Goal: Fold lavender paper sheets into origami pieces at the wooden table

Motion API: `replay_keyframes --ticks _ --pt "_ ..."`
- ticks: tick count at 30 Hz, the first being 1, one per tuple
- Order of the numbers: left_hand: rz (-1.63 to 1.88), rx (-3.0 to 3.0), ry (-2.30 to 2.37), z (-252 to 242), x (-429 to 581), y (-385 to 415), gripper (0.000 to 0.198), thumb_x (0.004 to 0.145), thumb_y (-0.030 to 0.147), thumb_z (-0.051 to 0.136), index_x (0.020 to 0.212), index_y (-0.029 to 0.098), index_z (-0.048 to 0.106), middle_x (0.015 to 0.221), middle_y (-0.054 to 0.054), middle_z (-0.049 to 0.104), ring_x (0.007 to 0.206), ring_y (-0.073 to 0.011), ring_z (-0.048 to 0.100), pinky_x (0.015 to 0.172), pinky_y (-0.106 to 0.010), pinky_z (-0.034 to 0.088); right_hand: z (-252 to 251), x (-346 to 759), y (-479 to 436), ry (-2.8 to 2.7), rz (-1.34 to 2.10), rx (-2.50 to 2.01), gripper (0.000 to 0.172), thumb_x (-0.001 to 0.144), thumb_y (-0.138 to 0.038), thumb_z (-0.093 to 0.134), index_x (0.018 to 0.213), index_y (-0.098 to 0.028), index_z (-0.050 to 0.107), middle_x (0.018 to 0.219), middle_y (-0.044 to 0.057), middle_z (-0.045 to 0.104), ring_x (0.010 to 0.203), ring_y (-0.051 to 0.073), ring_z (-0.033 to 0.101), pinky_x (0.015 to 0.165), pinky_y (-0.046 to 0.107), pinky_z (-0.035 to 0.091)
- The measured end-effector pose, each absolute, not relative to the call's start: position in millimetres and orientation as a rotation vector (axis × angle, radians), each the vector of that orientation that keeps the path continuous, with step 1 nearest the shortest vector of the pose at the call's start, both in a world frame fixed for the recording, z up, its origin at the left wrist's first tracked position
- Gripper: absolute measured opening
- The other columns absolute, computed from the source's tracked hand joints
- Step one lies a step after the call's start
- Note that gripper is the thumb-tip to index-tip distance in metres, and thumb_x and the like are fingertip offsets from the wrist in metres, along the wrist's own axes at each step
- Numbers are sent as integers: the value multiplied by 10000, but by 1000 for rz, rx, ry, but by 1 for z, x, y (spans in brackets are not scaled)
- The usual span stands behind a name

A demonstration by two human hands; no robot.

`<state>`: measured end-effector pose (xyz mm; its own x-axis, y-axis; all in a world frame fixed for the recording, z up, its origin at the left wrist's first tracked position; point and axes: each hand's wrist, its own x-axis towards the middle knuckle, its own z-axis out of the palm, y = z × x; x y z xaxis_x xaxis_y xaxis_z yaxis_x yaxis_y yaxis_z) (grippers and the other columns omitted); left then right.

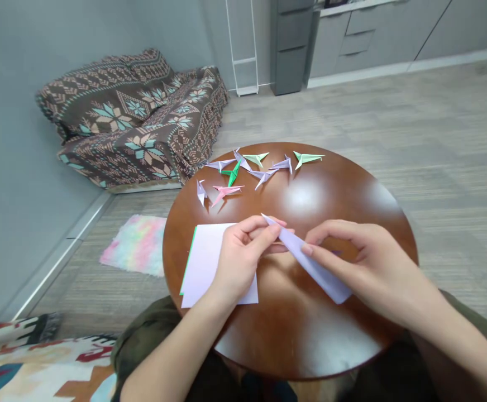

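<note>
Both my hands hold a folded lilac paper (310,262), a long narrow pointed strip, a little above the round brown table (352,190). My left hand (243,254) pinches its upper tip between thumb and fingers. My right hand (364,262) grips the strip's middle and lower part, fingertips pressed on the fold. Under my left hand lies a stack of square paper sheets (205,262), lilac on top with a green edge showing. At the table's far side lie several finished folded paper figures (260,167) in lilac, green and pink.
A sofa under a patterned brown blanket (134,117) stands at the back left by the grey wall. A small pastel rug (137,251) lies on the floor left of the table. Grey cabinets (352,33) line the far wall. A patterned cushion (29,357) sits at bottom left.
</note>
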<state>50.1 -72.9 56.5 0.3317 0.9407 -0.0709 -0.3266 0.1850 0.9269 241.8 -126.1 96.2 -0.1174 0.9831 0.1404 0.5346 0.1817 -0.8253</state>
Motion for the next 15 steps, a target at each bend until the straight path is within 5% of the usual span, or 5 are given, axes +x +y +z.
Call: replay_keyframes --ticks 7,15 --pt "878 1124 879 71 49 -80 219 735 336 902 812 150 815 714 -37 770 599 -126 666 589 -210 516 92 238 -121 -1493 1056 -1343 214 956 -374 665 832 -215 737 733 4 704 682 164 639 609 255 496" --pt "766 1183 804 78 53 -86 223 768 366 874 794 162 786 689 -32 744 632 -148 680 607 -220 511 87 231 -119 -1379 1085 -1276 183 914 -335 705 789 -202 719 668 15 704 600 162 647 531 244 502"
